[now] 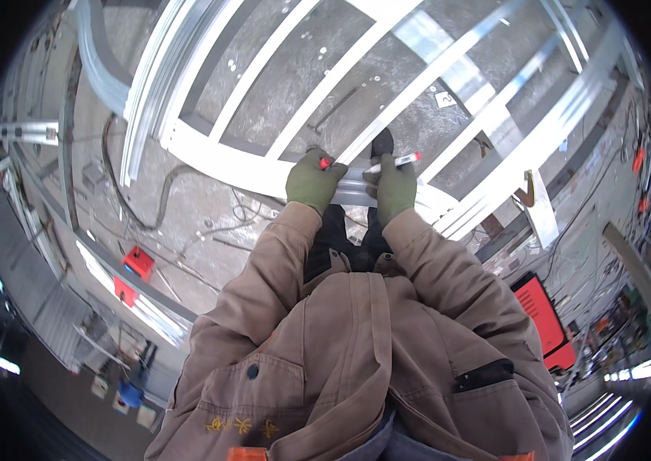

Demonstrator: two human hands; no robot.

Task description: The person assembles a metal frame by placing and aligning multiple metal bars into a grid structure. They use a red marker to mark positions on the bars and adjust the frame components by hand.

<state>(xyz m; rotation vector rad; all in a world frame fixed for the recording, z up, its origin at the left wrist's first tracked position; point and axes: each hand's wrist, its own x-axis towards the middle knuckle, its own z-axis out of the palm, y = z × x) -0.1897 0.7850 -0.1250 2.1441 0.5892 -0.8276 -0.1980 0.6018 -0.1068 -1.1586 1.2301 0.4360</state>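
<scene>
Both hands wear green gloves and meet over the near rail of a white metal frame with several parallel bars. My right hand is closed around a white marker pen with a red end pointing right. The pen lies tilted across the top of the fingers. Just left of it, my left hand is closed at the rail, with a small red piece, which looks like a cap, at its fingertips. The rail's grey section shows between the hands. The pen's tip is too small to make out.
Cables lie on the floor to the left, near a red clamp-like block. A red case stands at the lower right. Beside the frame on the right is a bent metal bracket. A white paper scrap lies beyond the bars.
</scene>
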